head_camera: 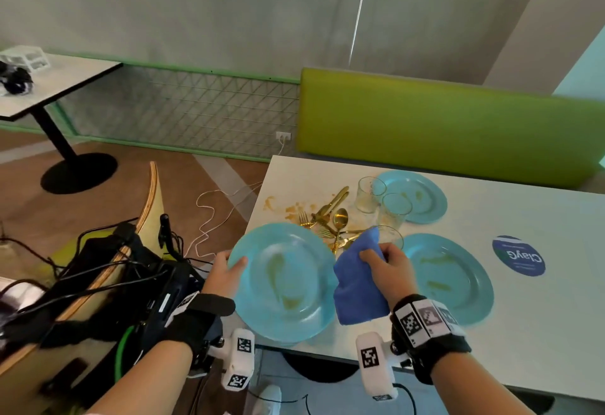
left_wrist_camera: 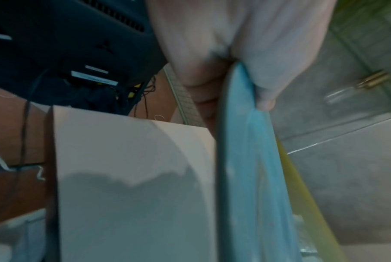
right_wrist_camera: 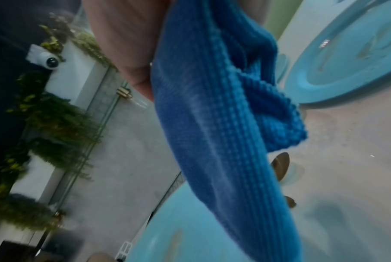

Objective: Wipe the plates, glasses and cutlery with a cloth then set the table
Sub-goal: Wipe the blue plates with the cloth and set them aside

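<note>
My left hand (head_camera: 226, 270) grips the left rim of a light blue plate (head_camera: 284, 280) smeared with brown sauce, held tilted above the table's near corner. In the left wrist view the thumb and fingers pinch the plate (left_wrist_camera: 253, 159) edge-on. My right hand (head_camera: 386, 267) holds a bunched blue cloth (head_camera: 358, 287) beside the plate's right rim; in the right wrist view the cloth (right_wrist_camera: 223, 124) hangs over the plate (right_wrist_camera: 190, 239). A second dirty plate (head_camera: 451, 277) lies to the right, a third plate (head_camera: 415, 195) at the back. Gold cutlery (head_camera: 334, 218) lies heaped beside three glasses (head_camera: 370, 193).
Sauce stains (head_camera: 288, 208) mark the white table (head_camera: 540, 333) near its left edge. A round blue sticker (head_camera: 519, 256) sits at the right. A green bench back (head_camera: 442, 126) stands behind the table. To the left is a chair (head_camera: 108, 283) loaded with black gear and cables.
</note>
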The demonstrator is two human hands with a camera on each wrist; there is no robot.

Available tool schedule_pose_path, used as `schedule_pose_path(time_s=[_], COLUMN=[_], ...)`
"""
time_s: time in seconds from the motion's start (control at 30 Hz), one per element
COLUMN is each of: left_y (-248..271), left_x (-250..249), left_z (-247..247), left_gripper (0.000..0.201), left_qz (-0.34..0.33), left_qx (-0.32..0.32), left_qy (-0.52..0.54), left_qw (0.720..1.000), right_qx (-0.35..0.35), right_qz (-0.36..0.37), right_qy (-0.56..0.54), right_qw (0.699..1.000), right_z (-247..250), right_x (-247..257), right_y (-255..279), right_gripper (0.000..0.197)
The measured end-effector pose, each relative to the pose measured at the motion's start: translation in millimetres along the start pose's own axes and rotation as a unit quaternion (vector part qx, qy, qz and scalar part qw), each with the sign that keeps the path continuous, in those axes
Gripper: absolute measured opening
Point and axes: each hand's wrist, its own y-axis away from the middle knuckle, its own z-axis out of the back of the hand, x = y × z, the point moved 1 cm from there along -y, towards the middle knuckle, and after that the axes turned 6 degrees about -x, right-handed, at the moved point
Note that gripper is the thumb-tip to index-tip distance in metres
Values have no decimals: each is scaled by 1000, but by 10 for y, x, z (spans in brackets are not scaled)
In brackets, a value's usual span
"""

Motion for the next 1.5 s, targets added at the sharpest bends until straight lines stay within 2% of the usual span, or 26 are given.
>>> schedule_pose_path(time_s=[0.07,0.17,0.27,0.37,0.47,0.53,0.57,0.63,0.67,0.77,0.83,0.9,0.93,1.0,1.07,1.13,1.2,1.23,1.3,1.37,1.43,1.5], left_y=[50,134,342,474,508,533,547,588,623,749,824,900,938,984,942,853,778,756,748,806,890,987], left_x=[-124,-285,-479,-605,-680,-639,-592,-499,-496,-597,-639,-653,-654,-652,-641,-634,-644,-650,-662,-684,-683,-687], left_z=[-29,-180,-473,-692,-783,-834,-856,-895,-910,-930,-956,-1002,-1035,-1096,-1101,-1046,-964,-930,-903,-935,-1015,-1108], left_gripper=[30,19,30,34,31,36,42,63,63,31,18,15,15,20,32,39,37,33,20,16,20,21], left_qz=[-15,-10,-10,-6,-33,-55,-63,-58,-48,-41,-43,-49,-57,-68,-69,-90,-89,-81,-63,-70,-81,-81], left_qx=[10,30,47,48,46,39,42,56,67,106,135,147,151,155,118,79,72,76,97,132,167,196], left_qy=[59,129,164,201,183,153,144,141,140,125,136,144,144,146,144,131,135,135,141,140,137,132], left_qw=[998,991,985,978,981,986,987,987,987,986,980,977,976,975,980,984,984,985,983,979,973,968], right_qx=[13,45,78,149,185,163,149,108,85,-23,-108,-151,-158,-130,-78,-12,7,-4,-75,-152,-186,-201], right_qz=[42,149,268,300,385,440,449,457,451,406,402,427,452,502,541,554,550,525,420,329,334,385], right_qy=[47,130,215,280,334,376,393,395,389,358,338,285,256,232,223,245,271,266,230,228,226,228], right_qw=[998,979,936,900,840,799,788,789,798,841,844,845,840,823,807,796,790,808,875,903,896,871], right_z=[-2,-66,-202,-296,-249,-130,-55,129,228,459,493,419,348,148,-31,-75,53,156,378,571,647,586], right_x=[85,210,300,316,102,-100,-183,-291,-327,-323,-278,-199,-157,-137,-223,-441,-712,-790,-787,-641,-408,-181], right_y=[24,59,109,310,517,580,566,505,447,216,110,87,103,219,439,621,598,519,301,69,-94,-115], right_gripper=[13,13,49,59,62,57,55,52,51,48,43,45,51,53,52,56,59,60,56,51,48,49])
